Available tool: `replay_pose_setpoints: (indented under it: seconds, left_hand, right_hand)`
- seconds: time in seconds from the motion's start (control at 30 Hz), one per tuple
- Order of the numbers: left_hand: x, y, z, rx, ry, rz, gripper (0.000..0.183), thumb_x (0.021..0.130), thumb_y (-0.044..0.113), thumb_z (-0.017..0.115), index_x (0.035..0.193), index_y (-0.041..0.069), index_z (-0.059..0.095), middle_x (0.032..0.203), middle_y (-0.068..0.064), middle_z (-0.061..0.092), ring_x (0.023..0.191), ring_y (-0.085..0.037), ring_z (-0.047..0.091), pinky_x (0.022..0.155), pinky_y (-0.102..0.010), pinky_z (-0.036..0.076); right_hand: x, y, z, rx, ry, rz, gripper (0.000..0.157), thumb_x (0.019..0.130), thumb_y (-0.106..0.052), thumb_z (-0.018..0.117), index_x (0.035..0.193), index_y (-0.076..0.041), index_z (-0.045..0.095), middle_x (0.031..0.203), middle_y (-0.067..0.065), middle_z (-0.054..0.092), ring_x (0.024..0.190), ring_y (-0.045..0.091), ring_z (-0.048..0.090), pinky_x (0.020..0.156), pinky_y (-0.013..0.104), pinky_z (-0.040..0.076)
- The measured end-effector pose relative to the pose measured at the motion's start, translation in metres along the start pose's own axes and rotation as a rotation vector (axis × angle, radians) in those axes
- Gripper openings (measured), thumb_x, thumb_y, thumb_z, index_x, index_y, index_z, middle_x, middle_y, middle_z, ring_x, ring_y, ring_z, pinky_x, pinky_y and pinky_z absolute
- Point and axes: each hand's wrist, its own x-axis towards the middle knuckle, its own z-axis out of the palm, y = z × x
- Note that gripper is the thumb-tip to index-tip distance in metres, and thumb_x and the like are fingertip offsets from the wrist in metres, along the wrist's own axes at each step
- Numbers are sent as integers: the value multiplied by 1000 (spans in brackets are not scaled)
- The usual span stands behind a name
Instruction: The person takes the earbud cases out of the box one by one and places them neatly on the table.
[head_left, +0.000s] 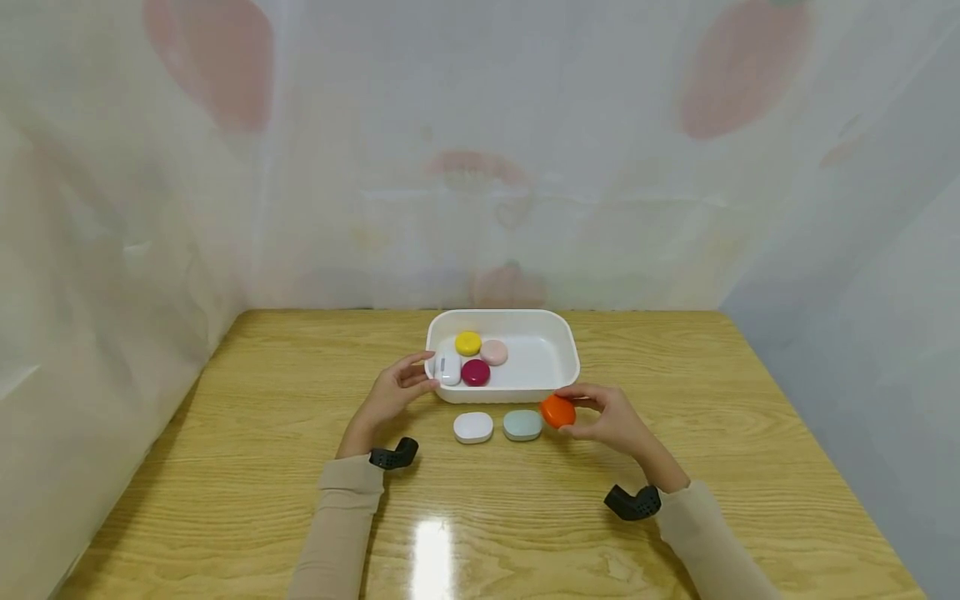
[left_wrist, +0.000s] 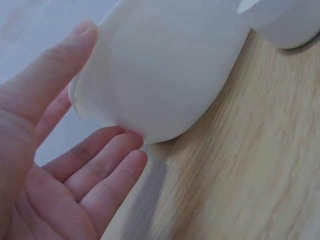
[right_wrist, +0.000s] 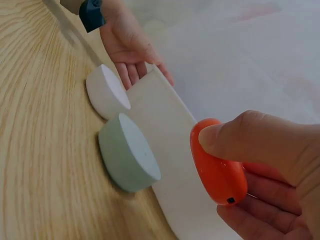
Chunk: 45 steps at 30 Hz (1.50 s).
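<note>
My right hand [head_left: 611, 421] pinches a glossy orange rounded case [head_left: 558, 411] between thumb and fingers, just in front of the white bin's right front corner. A small dark square port shows at one end of the case in the right wrist view. My left hand [head_left: 393, 390] holds the left end of the white bin [head_left: 517, 395], with the thumb at the rim and fingers against the wall. Inside the bin lie a yellow round case [head_left: 468, 342], a pale pink one [head_left: 494, 352], a dark red one [head_left: 476, 372] and a white case with a grey patch [head_left: 449, 368].
A white oval case [head_left: 473, 427] and a pale green oval case [head_left: 522, 425] stand on the wooden table [head_left: 262, 467] in front of the bin. Patterned sheeting [head_left: 480, 233] hangs behind the table and at both sides. Each wrist wears a black camera mount [head_left: 633, 503].
</note>
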Motion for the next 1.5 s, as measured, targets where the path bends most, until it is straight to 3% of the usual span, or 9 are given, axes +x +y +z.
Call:
replay_pose_setpoints:
  seconds: [0.2,0.43,0.57,0.7,0.9,1.13,1.27,1.5]
  left_hand:
    - [0,2,-2,3,0,9,60,87,25,71,142,14,47,144,-21,50,126,-36,56,100,-32,54]
    - [-1,2,-2,-5,-8,31,58,88,22,70,141,13,48,143,-23,49,126,-38,56,100,-32,54]
    - [-2,3,-2,-4,-10,31,58,88,22,70,141,13,47,143,-23,49,126,-37,56,99,-30,54]
    - [-3,4,-2,-2,-9,17,59,88,24,70,142,13,47,142,-23,51,125,-35,57,100,-30,54]
    - [-4,5,-1,-13,-16,14,59,89,23,70,142,12,47,142,-24,50,126,-37,56,102,-35,53]
    - [-4,7,1,-17,-13,8,57,89,21,69,141,13,47,142,-23,51,126,-37,56,102,-36,53]
    - [-4,7,2,-19,-13,5,57,89,20,70,141,13,47,141,-24,51,126,-37,56,102,-36,53]
    - [-5,8,2,-7,-7,7,56,89,20,70,140,13,48,140,-24,52,125,-37,57,102,-37,53]
  right_hand:
    - [-5,11,0,16,-4,13,47,74,0,80,117,8,63,114,29,66,100,-11,58,88,10,53]
    - [-9,27,1,-27,-19,64,45,74,-2,81,114,10,64,113,29,66,101,-11,57,89,24,58]
    - [-11,34,4,-40,-18,107,47,72,-4,83,114,8,65,115,27,67,101,-9,59,90,19,57]
    - [-12,37,5,-50,-15,119,47,73,-4,82,114,8,64,115,27,66,103,6,65,90,16,55]
    - [-11,37,6,-86,-29,99,46,74,-4,82,114,8,64,114,27,67,103,33,66,90,30,58]
    - [-12,34,5,-83,-23,115,48,73,-2,81,116,9,63,116,29,65,105,31,66,92,35,58]
    - [-12,31,5,-64,-17,122,48,74,-1,80,117,10,62,118,30,64,107,39,64,93,43,55]
    - [-8,19,3,-108,12,119,45,76,-4,79,118,6,63,119,24,67,111,42,61,97,42,54]
